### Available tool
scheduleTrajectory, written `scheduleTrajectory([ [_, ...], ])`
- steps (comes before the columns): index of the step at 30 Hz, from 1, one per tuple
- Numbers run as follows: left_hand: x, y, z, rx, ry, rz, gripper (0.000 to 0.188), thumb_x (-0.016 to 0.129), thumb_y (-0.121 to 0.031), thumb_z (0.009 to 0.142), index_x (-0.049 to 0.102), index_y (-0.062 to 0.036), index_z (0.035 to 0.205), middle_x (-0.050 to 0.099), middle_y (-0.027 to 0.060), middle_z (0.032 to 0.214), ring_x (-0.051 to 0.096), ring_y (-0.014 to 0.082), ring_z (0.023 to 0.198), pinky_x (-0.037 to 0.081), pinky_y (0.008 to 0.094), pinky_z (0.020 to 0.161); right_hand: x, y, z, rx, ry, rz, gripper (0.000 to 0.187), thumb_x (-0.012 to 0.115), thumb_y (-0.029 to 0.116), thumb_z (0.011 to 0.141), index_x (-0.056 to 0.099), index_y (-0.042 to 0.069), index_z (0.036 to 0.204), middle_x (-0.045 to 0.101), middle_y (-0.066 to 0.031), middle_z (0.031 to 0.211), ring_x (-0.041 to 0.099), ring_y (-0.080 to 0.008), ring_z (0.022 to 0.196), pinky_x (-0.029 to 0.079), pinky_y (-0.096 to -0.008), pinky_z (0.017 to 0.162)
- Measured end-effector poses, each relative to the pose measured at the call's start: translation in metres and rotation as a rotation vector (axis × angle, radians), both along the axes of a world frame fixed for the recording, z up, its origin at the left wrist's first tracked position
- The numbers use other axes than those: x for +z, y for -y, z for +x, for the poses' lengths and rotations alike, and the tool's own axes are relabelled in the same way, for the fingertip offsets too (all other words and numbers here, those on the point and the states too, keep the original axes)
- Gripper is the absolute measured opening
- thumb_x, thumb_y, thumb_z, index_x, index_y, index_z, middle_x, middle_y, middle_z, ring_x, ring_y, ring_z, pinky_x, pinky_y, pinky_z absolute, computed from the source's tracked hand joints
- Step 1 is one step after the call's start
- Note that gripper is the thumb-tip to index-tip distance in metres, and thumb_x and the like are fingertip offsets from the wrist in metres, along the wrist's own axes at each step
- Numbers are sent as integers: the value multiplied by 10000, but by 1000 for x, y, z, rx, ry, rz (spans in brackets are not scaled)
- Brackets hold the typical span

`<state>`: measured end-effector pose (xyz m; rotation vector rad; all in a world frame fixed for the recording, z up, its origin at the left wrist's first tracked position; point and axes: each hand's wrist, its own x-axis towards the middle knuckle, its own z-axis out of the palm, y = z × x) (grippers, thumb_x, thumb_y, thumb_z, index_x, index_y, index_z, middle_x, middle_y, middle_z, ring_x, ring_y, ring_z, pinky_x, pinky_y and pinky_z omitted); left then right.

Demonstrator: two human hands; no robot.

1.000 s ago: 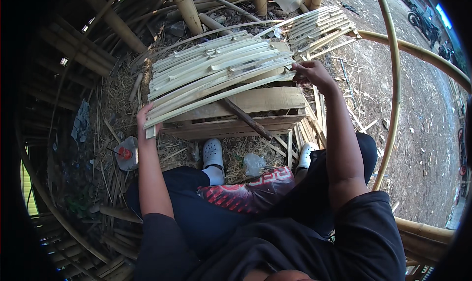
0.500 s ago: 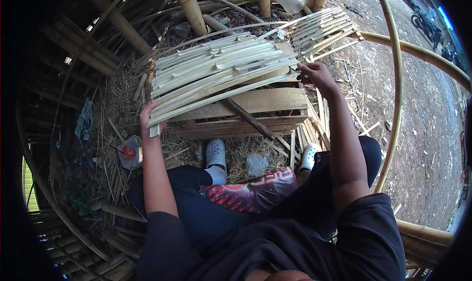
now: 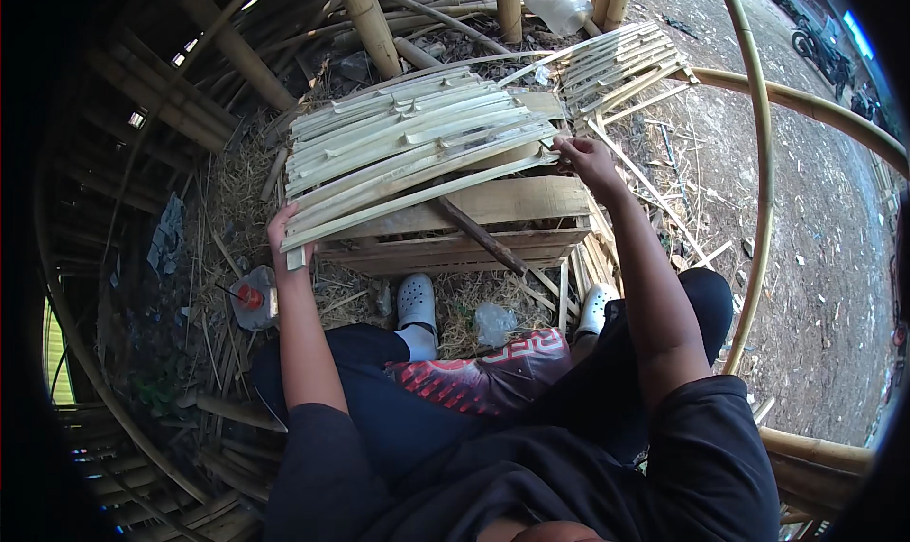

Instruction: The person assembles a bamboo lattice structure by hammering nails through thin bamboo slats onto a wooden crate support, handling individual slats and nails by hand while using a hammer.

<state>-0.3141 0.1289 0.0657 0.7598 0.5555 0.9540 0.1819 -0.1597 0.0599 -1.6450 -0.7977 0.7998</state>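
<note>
L fingers (image 3: 281,225) clamp ribbed split-bamboo panel (image 3: 408,138) at corner, R fingers (image 3: 572,147) pinch 1 thin, pale strip (image 3: 417,196) nr tip.

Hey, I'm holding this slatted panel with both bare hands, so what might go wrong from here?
Splinters: your right hand pinches the end of the front strip without a glove, so a rough edge might prick or cut.

Slipping: the slatted panel lies tilted over the wooden crate and might slide if your left hand loosens.

Snagging: the dark stick juts past the crate's front and could catch a leg.
</note>
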Motion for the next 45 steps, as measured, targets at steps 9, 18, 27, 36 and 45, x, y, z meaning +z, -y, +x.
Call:
scheduleTrajectory([
  [9,11,10,0,32,-70,32,487,582,-170,902,523,5,1352,630,185,1274,622,326,1184,472,452,1057,27,7,1,-12,-39,99,397,681,399,972,707,11,1051,666,-15,889,616,-99,800,514,-276,800],
  [18,-12,14,25,-171,-18,79,477,549,-189,946,507,9,1378,630,192,1297,624,316,1191,459,436,1073,56,59,16,-79,37,16,388,700,368,961,719,-10,1048,703,-39,913,633,-106,807,507,-270,780],
  [27,-19,37,57,-195,-144,9,459,563,-184,951,514,-4,1371,637,167,1263,641,275,1146,505,394,998,38,105,17,-125,99,-28,436,698,441,940,728,8,974,712,-67,837,664,-138,808,504,-299,790],
  [36,-33,33,56,-275,-297,116,633,583,-168,896,430,-24,1493,564,134,1415,563,256,1272,422,356,1086,31,121,-2,-124,93,-113,366,687,391,963,730,28,958,699,-31,813,617,-109,752,493,-286,754],
  [45,23,43,53,-308,-503,-30,684,568,-503,958,476,-50,1461,556,142,1430,555,263,1279,405,370,1091,43,118,2,-91,119,-134,436,660,426,974,725,-4,944,707,-53,808,617,-114,727,503,-297,721],
])
